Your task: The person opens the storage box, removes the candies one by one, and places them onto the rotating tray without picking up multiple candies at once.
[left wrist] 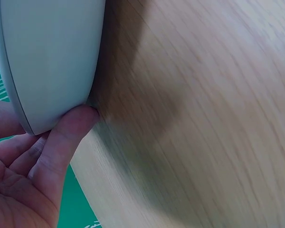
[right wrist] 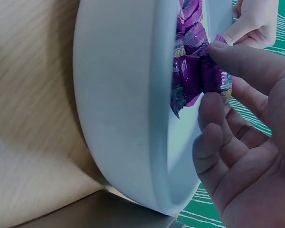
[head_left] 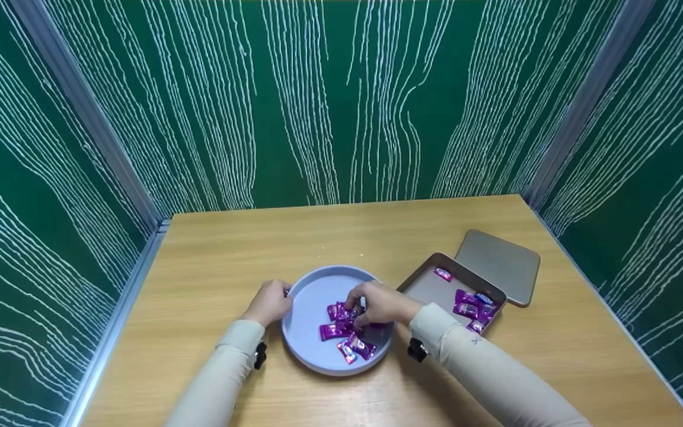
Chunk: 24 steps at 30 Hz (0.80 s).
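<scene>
The left arm, in a pale sleeve (head_left: 217, 367), reaches forward and inward, and its left hand (head_left: 268, 302) grips the near side of a round bowl (head_left: 306, 335), thumb against the outer wall and the other fingers at the rim. The bowl sits between the two hands on the wooden table (head_left: 246, 249); it is pale bluish, shallow and smooth, with a rounded rim.

Just right of the left hand, bare floor shows inside the bowl; farther right, beneath and around the right hand's fingers, lies a loose heap of wrapped sweets (head_left: 332, 332). Their wrappers are shiny purple with crimped ends, and a pink-and-blue sweet (head_left: 346, 351) lies on the side of the heap nearer the person.

The right hand (head_left: 380, 302) comes in over the bowl's right rim, fingers pointing inward and down, and pinches a purple sweet (right wrist: 211, 76) between thumb and fingertips, close against the others.

To the right of the right hand, partly behind its forearm, stands an open square tin (head_left: 427, 293) with a purple cluster (head_left: 466, 308) and a separate pink sweet (head_left: 443, 273). Beyond the tin, farthest right, lies a flat metallic lid (head_left: 498, 267).
</scene>
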Available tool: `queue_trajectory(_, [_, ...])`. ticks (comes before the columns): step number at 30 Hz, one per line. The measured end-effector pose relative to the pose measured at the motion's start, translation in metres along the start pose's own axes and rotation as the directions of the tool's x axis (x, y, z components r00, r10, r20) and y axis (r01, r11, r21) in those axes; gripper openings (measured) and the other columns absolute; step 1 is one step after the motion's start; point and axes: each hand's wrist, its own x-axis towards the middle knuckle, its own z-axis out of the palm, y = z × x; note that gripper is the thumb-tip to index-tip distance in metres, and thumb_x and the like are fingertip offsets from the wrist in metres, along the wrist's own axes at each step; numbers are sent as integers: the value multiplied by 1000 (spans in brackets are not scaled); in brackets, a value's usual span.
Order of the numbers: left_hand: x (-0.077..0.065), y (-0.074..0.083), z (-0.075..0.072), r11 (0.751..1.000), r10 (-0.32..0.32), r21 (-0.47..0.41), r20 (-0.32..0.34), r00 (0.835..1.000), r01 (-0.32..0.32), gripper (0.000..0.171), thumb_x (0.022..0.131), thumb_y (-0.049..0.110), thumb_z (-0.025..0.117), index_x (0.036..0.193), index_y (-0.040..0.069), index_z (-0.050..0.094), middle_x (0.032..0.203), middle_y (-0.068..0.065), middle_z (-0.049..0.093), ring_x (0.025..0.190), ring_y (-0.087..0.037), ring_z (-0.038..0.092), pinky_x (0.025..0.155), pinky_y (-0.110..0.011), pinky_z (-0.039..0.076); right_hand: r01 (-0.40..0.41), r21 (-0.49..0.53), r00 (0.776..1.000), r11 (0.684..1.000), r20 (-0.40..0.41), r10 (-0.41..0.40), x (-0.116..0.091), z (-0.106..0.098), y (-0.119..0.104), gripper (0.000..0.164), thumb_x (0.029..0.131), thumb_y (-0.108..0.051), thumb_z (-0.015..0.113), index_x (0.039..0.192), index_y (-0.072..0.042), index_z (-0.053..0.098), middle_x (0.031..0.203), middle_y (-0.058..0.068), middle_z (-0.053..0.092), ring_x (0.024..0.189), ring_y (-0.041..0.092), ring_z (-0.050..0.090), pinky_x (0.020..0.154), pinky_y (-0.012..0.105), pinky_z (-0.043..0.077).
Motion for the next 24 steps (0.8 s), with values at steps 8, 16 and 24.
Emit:
queue_trajectory(8, [1,1,0,1000,-8,-3,10,1000,8,27,97,-1,62,116,-2,81,91,-12,76,71,-17,64,63,-29,58,-21,44,1000,999,10,21,-6,-9,5,44,84,-8,89,125,-5,77,118,15,75,109,34,70,101,51,58])
queue_trajectory(16, [1,0,0,1000,-7,-12,8,1000,8,24,96,-1,62,110,-3,81,81,-8,70,66,-16,61,58,-27,54,-29,83,999,996,-34,32,-17,-35,14,38,87,-6,85,123,1,76,116,24,72,100,31,69,90,42,60])
queue_trajectory(24, [3,-3,2,1000,4,4,1,1000,-4,21,94,-1,62,104,-2,81,80,-8,70,68,-16,63,60,-30,56,-62,99,996,993,-63,68,-38,-67,33,27,88,-6,86,114,-4,79,100,11,76,87,20,67,73,28,58])
